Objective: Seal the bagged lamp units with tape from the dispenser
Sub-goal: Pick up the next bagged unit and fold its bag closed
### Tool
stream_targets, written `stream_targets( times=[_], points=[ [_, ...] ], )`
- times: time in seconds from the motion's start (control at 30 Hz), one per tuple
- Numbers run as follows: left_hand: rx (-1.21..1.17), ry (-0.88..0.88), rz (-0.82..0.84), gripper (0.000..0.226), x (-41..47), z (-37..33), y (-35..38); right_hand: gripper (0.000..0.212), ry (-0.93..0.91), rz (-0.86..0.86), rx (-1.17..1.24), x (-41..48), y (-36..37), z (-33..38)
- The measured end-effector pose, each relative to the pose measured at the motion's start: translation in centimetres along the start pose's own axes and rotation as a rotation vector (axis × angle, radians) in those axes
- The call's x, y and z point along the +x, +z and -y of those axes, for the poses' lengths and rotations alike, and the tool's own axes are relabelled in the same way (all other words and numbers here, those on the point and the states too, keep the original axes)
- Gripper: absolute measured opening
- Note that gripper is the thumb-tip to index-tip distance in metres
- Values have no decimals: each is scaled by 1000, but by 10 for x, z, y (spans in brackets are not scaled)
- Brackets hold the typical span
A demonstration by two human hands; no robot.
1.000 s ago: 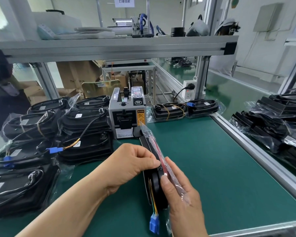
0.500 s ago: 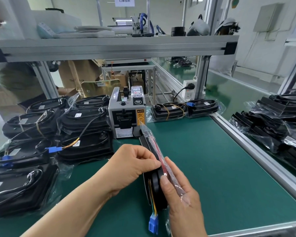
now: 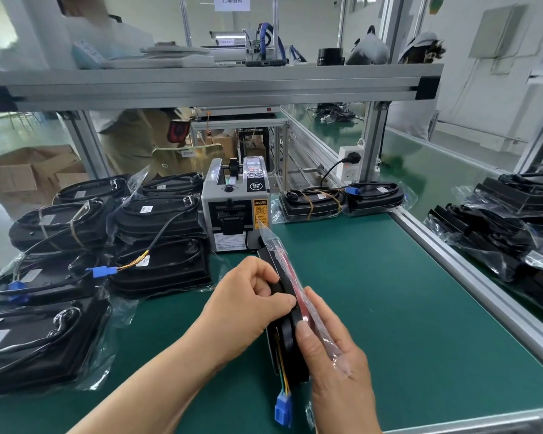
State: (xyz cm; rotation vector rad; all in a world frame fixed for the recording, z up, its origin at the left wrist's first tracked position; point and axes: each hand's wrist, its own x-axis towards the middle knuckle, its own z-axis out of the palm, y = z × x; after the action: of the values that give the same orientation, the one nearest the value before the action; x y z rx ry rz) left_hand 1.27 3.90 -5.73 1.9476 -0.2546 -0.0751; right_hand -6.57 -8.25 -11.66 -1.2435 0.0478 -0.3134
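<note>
Lamp unit (image 3: 287,335), bagged, stands on edge between both hands. The left hand (image 3: 248,302) curls its fingers over the top edge, and the right hand (image 3: 336,364) pinches the bag side. Hold the flap (image 3: 274,245) flat before fetching tape. Beyond the fingertips: one tape dispenser (image 3: 235,214) and two further units (image 3: 310,203). Left of them: seven waiting units (image 3: 157,214) in view.

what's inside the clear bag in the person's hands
A black lamp unit on edge, a red strip along its right side, yellow wires running to a blue connector at the near end. The left hand and right hand cover its middle.
</note>
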Motion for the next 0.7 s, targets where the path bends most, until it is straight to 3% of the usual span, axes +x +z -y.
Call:
stream_targets(
  times=[0.13, 0.27, 0.5, 0.7],
  points=[
    [-77, -35, -52, 19, -1, 3, 7, 47, 3, 4, -12, 0, 0, 0],
    [-129, -15, -78, 27, -1, 4, 10, 47, 21, 15, -11, 0, 0, 1],
    [-110, 13, 26, 50, -6, 5, 6, 48, 54, -18, 30, -1, 3, 3],
    [-139, 7, 79, 53, -6, 7, 2, 47, 72, -5, -27, -1, -1, 11]
  ],
)
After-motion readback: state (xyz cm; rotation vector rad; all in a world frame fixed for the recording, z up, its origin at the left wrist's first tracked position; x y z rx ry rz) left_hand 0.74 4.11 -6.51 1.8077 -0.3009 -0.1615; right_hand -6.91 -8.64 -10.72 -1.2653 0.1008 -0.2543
